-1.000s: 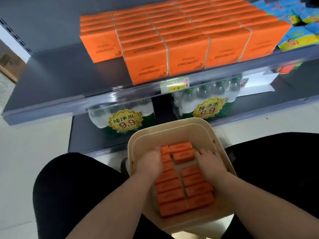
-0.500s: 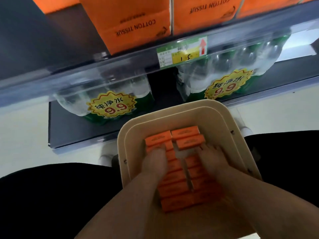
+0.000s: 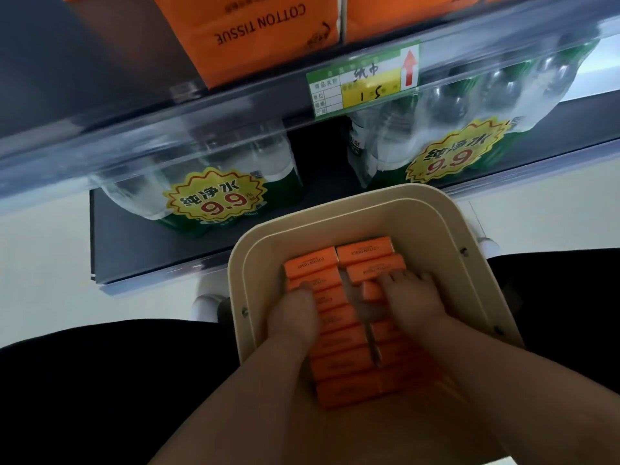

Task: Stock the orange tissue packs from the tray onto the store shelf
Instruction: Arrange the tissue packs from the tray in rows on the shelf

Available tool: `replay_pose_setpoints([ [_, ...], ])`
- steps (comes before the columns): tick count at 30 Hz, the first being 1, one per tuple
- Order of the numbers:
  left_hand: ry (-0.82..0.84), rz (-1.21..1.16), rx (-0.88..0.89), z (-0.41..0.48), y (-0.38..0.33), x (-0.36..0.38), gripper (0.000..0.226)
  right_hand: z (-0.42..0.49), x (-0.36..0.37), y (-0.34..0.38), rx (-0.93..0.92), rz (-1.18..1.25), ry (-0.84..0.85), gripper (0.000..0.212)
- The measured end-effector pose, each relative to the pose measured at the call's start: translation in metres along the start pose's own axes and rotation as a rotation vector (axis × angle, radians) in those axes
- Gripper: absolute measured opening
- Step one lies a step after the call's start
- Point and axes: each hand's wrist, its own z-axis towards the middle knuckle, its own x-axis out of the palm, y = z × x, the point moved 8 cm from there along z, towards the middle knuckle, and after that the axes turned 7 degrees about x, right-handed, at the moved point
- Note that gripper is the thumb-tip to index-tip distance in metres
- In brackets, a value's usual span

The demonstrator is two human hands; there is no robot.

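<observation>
White floor [image 3: 50,280] underfoot. Beige plastic tray [image 3: 446,236] nearest, two columns of small orange tissue packs [image 3: 339,333] inside. Left hand [image 3: 295,317] and right hand [image 3: 414,297] apart, one atop each column; grip impossible to tell. Beyond, wrapped water bottles [image 3: 214,196] below grey shelf [image 3: 84,62].

Tissue packs [image 3: 342,333] in tray [image 3: 432,223] below shelf [image 3: 201,129]
</observation>
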Motion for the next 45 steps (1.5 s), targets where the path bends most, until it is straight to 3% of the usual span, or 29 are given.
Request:
replay_pose_setpoints([
  [7,-0.028,0.043,-0.006,-0.004,-0.009,-0.013,0.023,-0.022,-0.073,0.016,-0.047,0.088,-0.427,0.043],
  [11,-0.037,0.089,-0.004,-0.001,-0.006,-0.012,0.026,-0.01,-0.072,0.023,-0.078,0.087,-0.349,0.059],
  [16,-0.047,0.117,0.096,0.02,-0.01,-0.004,0.033,-0.001,-0.067,0.024,-0.08,0.047,-0.132,0.101],
  [17,-0.041,0.143,0.124,0.025,-0.014,-0.004,0.033,-0.003,-0.064,0.022,-0.068,0.036,-0.099,0.098],
  [20,-0.037,0.25,0.151,0.039,-0.017,-0.004,0.031,-0.006,-0.051,0.012,0.0,0.028,-0.147,0.058],
  [25,-0.029,0.384,0.184,0.039,-0.008,0.009,0.026,-0.006,-0.037,0.007,0.098,0.001,-0.215,0.051],
  [35,0.024,0.616,0.335,0.032,-0.023,0.023,0.028,-0.002,-0.03,0.005,0.156,0.008,-0.207,0.064],
  [39,0.079,0.693,0.333,0.03,-0.021,0.028,0.028,-0.004,-0.038,0.007,0.134,0.017,-0.304,0.05],
  [45,0.017,0.541,0.238,0.019,-0.022,0.007,0.032,-0.005,-0.043,0.007,0.073,0.077,-0.212,0.048],
])
